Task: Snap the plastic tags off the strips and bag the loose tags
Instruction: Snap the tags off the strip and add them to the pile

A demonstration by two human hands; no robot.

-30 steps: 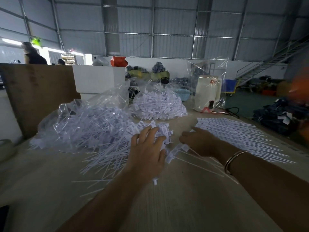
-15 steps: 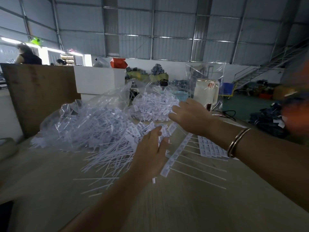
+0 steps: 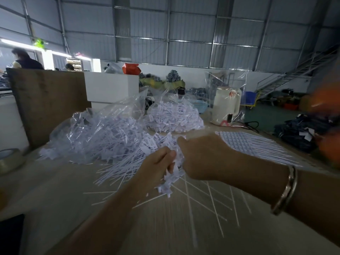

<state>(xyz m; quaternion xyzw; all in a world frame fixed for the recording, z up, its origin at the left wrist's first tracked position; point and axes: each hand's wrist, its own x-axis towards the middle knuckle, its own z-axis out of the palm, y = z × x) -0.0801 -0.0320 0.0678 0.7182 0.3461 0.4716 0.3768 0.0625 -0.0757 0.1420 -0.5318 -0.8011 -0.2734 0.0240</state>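
Note:
My left hand and my right hand meet over the middle of the table, both curled around one bunch of white plastic tags. Some tags hang below the hands. Thin white stems lie scattered on the wood beneath. A clear bag of loose tags lies to the left, a second clear bag of tags behind it. Unbroken tag strips lie flat at the right.
A tape roll sits at the table's left edge. A brown board stands behind the bags, with a white box beyond. A white kettle in a clear bag stands at the back right. A person is far left.
My right hand, raised over the table half a second ago, came back down to the left hand. My left hand went from flat on the tags to gripping a bunch.

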